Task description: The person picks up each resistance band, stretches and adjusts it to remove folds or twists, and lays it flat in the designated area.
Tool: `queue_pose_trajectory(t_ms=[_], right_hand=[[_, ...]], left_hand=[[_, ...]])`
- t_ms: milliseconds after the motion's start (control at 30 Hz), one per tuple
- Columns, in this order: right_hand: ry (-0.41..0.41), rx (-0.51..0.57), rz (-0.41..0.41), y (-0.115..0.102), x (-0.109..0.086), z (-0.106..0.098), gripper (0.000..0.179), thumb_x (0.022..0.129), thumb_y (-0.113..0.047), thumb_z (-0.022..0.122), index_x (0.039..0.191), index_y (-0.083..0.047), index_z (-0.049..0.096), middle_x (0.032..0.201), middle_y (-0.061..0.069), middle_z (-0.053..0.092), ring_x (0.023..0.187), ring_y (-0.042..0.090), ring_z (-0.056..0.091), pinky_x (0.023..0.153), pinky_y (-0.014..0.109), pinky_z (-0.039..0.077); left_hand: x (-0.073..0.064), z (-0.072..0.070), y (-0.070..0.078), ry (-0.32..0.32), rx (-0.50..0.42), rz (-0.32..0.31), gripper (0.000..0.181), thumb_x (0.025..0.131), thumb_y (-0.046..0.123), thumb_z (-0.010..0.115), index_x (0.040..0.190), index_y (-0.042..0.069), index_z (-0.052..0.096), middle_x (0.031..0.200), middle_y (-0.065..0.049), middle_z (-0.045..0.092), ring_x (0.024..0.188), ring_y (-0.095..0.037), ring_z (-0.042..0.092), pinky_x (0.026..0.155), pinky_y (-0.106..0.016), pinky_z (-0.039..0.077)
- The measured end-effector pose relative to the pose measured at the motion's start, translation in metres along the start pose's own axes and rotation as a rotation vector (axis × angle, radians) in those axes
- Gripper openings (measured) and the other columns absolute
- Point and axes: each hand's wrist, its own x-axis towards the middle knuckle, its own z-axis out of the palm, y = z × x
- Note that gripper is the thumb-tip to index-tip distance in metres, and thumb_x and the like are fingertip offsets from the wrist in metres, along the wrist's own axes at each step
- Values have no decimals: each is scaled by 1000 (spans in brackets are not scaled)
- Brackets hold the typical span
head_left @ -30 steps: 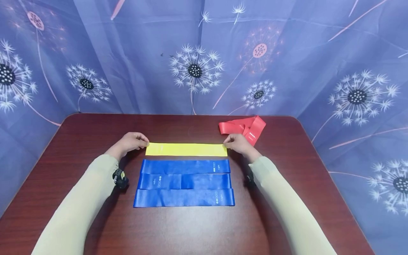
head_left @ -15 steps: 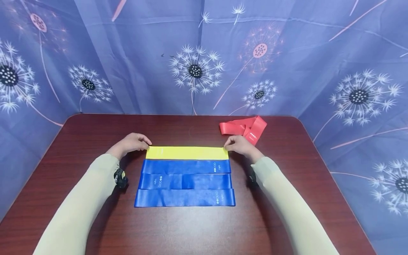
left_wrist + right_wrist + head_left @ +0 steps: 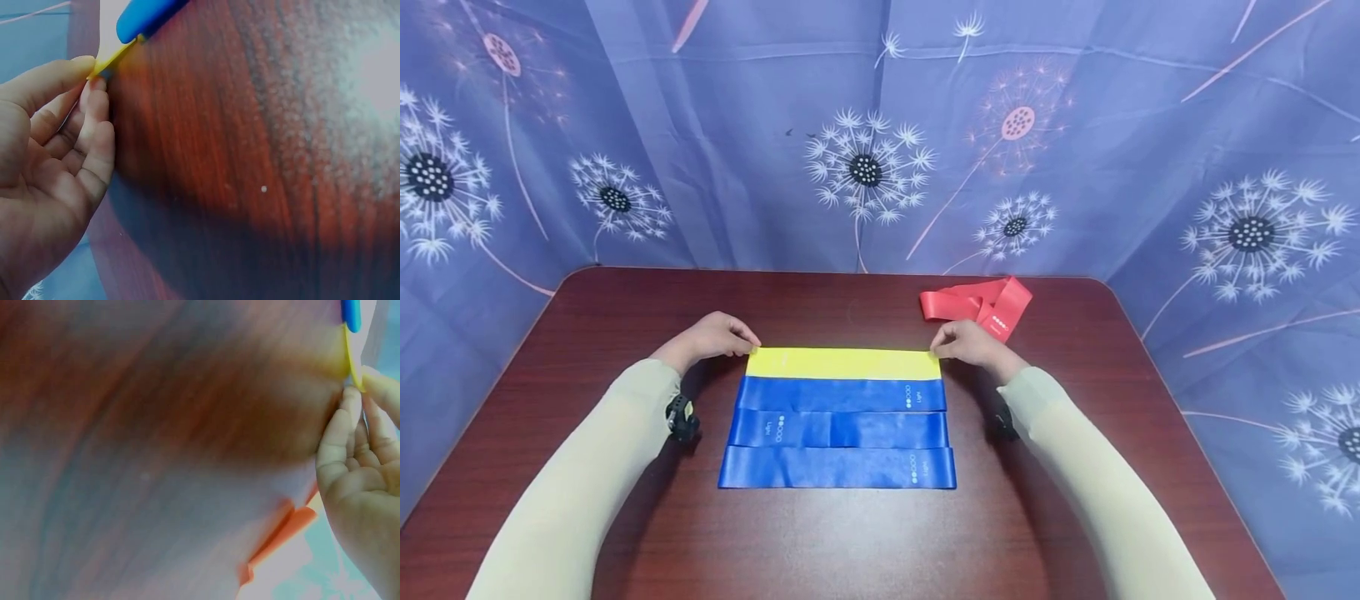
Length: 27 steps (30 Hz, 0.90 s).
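A yellow resistance band (image 3: 844,364) lies flat and straight across the table, its near edge against the topmost of several blue resistance bands (image 3: 838,468) laid in parallel rows. My left hand (image 3: 718,336) pinches the yellow band's far left corner between thumb and finger; the left wrist view shows the same pinch on the yellow end (image 3: 112,60). At the far right corner my right hand (image 3: 973,346) pinches the band likewise, and the yellow end (image 3: 352,359) shows between thumb and finger in the right wrist view.
A red resistance band (image 3: 985,304) lies loosely folded at the back right, just beyond my right hand. The dark wooden table (image 3: 850,550) ends at a blue dandelion-print curtain (image 3: 745,150) behind and on both sides.
Both hands have drawn the yellow band toward me, closing the gap to the top blue band. In the last half second it has hardly moved. The blue and red bands stay put.
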Motion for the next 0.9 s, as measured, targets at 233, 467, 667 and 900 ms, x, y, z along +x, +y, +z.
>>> queue_pose_trajectory(t_ms=[233,467,667,900], right_hand=[[-44,-47,-13,-6,-1,-3,13,91,-8,72,99,2,74,93,15,73,77,15,58,72,25,49],[-45,-104,40,-14,-6,-5,19,93,-12,71,106,1,75,94,14,74,76,17,61,71,27,52],[3,-103,36,-13,-11,-5,19,95,-13,68,107,0,74,88,13,72,74,19,61,70,27,50],[120,-78,31,-13,-21,-12,20,99,-14,60,108,0,69,96,16,69,87,25,62,80,34,52]], left_hand=[[0,-1,3,-3,50,20,25,93,13,68,109,-6,73,94,-16,74,78,-19,62,69,-29,52],[-3,1,3,0,45,14,24,94,12,67,109,-5,71,90,-15,73,74,-18,60,67,-29,51],[-6,2,4,25,53,2,24,98,12,61,113,-4,69,93,-16,69,78,-20,61,65,-29,49],[-9,4,13,81,80,54,27,101,12,53,114,-5,68,106,-22,70,83,-23,66,72,-30,51]])
